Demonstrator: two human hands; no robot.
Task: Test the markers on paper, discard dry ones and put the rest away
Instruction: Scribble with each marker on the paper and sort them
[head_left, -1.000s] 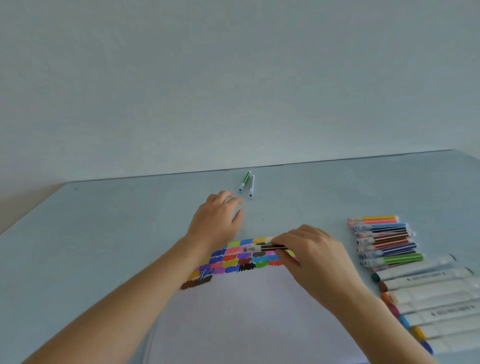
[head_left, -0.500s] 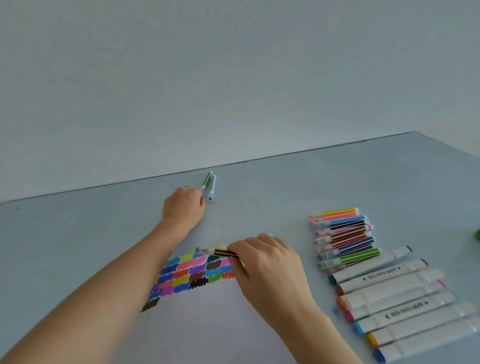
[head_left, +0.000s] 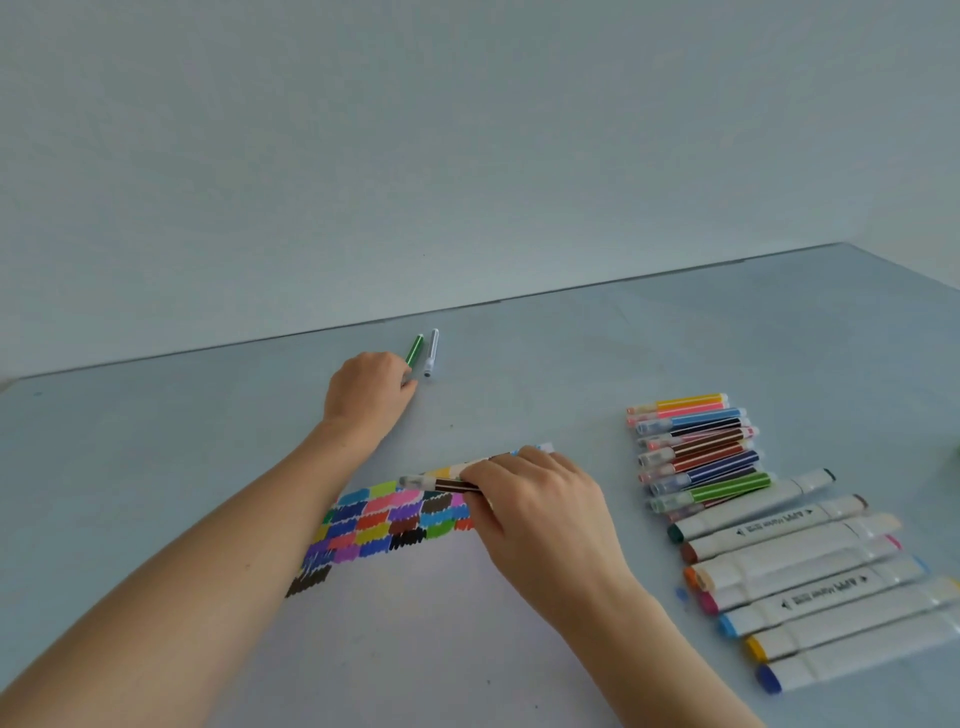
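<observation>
the right hand (head_left: 535, 512) pinches a dark striped marker (head_left: 447, 484) with a clear cap, lying level over coloured swatches on the white paper (head_left: 415, 623). the left hand (head_left: 369, 392), fingers curled, reaches a green marker (head_left: 414, 349) beside a grey marker (head_left: 431, 352) near the table's (head_left: 156, 441) far edge; its grip is hidden. a row of markers (head_left: 753, 519) lies to the right, cut off at the frame edge.
</observation>
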